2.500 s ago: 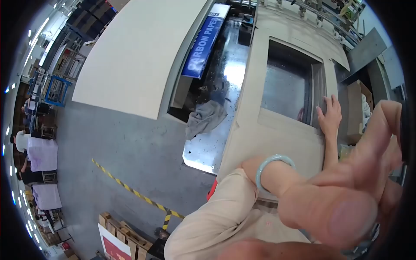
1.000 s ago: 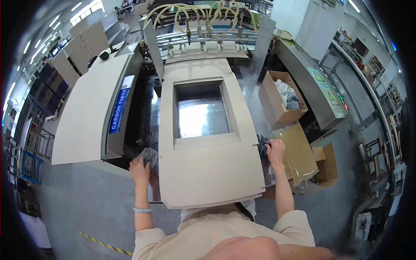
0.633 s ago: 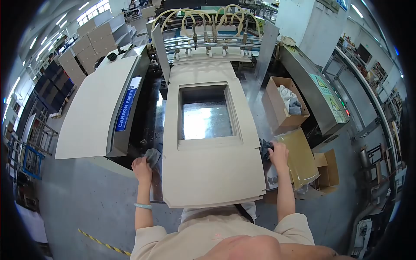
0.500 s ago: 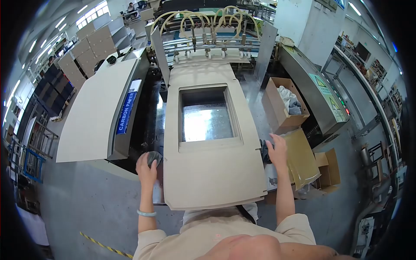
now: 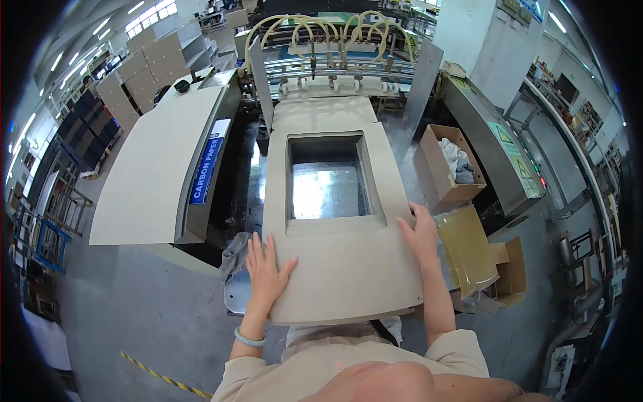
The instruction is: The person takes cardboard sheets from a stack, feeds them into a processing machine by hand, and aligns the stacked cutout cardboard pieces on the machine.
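Observation:
A stack of beige cardboard sheets [image 5: 341, 275] with a rectangular cut-out lies in front of me, its near end close to my waist. Through the opening a shiny dark metal surface [image 5: 325, 187] shows. My left hand [image 5: 268, 273] rests against the stack's left edge, fingers spread, thumb over the top sheet. At the right edge, my right hand [image 5: 420, 234] touches the side with thumb and fingers apart; some fingertips are hard to make out. Just left of my left hand is a crumpled grey cloth [image 5: 234, 256].
A feeding machine with rollers and pale hoses [image 5: 335, 30] stands beyond the stack. On the left, a large pale sheet [image 5: 151, 181] lies beside a blue "CARBON PAPER" label [image 5: 206, 171]. To the right are a box of rags [image 5: 450, 191], a yellowish plastic-wrapped block [image 5: 467, 248] and an open carton [image 5: 512, 271].
My left hand has moved right, from the grey cloth to the stack's left edge. My right hand has come in against the right edge. The near sheets look more evenly lined up.

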A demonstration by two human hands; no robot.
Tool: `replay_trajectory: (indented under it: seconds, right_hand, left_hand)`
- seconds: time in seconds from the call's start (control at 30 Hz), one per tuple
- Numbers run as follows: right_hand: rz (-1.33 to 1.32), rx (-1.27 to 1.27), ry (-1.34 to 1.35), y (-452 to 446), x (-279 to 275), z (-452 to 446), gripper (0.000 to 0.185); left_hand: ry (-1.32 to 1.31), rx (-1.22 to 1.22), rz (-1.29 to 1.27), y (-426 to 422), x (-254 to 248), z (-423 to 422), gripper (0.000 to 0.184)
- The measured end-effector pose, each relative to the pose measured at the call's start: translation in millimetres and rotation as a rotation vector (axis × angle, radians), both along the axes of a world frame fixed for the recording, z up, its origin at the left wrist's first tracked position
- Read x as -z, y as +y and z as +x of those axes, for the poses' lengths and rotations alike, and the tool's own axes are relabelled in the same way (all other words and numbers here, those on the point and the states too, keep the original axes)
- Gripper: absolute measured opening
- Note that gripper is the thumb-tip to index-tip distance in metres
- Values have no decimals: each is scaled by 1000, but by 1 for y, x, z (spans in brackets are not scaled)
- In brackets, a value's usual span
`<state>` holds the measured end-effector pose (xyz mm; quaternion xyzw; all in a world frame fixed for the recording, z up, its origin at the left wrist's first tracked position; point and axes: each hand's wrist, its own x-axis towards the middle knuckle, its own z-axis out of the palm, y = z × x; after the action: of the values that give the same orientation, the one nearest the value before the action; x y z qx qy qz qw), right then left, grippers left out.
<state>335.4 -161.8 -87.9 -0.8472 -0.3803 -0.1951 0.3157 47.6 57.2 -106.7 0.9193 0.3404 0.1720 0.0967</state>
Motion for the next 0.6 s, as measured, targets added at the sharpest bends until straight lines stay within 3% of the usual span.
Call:
replay_trajectory:
  seconds: [0.13, 0.33, 0.47, 0.6]
  right_hand:
    - [154, -27, 894, -2, -27, 12, 35]
    - [189, -36, 852, -4, 7, 37, 27]
    - [260, -15, 826, 6, -8, 31, 31]
    - [188, -18, 660, 18, -17, 36, 31]
  left_hand:
    - [-299, -104, -349, 16, 8, -2, 68]
    - [-261, -98, -449, 34, -17, -5, 53]
    - [-605, -57, -640, 44, -33, 2, 38]
    - [-640, -179, -931, 66, -45, 17, 32]
